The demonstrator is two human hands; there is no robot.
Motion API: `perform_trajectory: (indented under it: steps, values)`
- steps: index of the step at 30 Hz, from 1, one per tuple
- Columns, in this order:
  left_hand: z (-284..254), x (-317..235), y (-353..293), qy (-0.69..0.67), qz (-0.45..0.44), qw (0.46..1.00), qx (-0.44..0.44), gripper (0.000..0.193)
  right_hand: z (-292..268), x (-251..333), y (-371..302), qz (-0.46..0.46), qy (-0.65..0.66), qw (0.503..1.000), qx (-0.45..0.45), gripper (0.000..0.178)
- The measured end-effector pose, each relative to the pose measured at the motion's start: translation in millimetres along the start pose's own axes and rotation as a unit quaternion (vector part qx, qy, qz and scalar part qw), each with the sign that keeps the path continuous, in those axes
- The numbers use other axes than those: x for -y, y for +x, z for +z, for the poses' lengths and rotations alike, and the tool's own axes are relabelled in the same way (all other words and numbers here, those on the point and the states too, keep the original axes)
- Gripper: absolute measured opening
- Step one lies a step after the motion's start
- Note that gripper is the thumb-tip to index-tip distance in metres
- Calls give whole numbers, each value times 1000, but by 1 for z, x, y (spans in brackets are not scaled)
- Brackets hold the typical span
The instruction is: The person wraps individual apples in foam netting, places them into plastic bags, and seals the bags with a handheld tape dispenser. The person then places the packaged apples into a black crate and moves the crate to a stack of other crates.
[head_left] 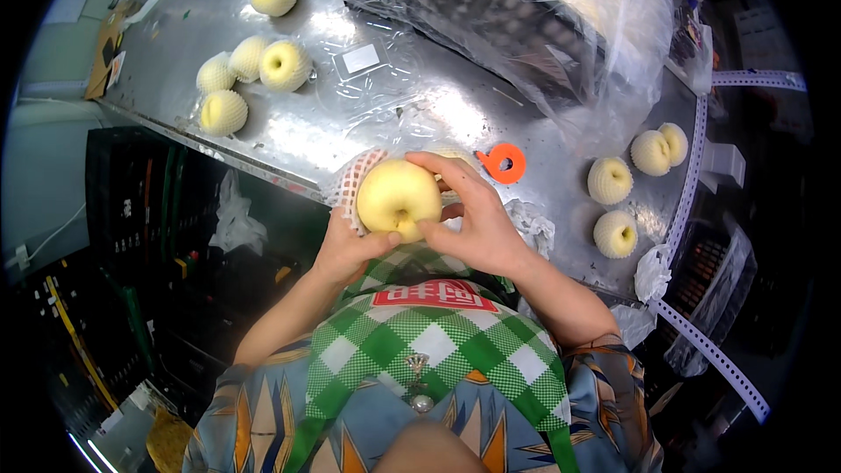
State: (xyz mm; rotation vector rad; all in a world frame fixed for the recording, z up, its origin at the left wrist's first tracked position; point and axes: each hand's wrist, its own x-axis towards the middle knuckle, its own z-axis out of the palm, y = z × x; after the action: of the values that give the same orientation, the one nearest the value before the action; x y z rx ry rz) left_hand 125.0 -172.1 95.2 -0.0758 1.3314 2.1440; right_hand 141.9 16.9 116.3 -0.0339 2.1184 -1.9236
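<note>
Between my two hands, just above the table's near edge, is a pale yellow apple (396, 195) with its stem hollow facing me. My left hand (343, 248) is closed round the apple's lower left side, its thumb on the front. A white foam net sleeve (352, 182) lies between that hand's fingers and the fruit. My right hand (477, 217) grips the apple from the right, thumb at the front and fingers over the top. The left fingers are mostly hidden behind the fruit and sleeve. Just beyond my right hand lies an orange ring-shaped piece (517, 163).
Netted apples (285, 66) stand at the far left of the metal table (350, 114), and more netted apples (611, 180) at the right. A dark plastic crate (491, 22) lined with clear film (635, 44) holds fruit at the back. Crumpled plastic (532, 226) lies near my right wrist.
</note>
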Motion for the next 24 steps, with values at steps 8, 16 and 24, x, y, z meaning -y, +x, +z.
perform_trajectory:
  steps: [8,16,24]
  values:
    - [9,5,-4,166,67,982,-65,61,11,3,-4,-92,-129,985,-74,65]
    - [-2,1,4,86,48,995,22,71,5,-1,0,-75,-116,987,-78,68]
    - [24,-4,0,-145,-43,986,-73,66,26,-19,-3,-102,-78,980,-151,68]
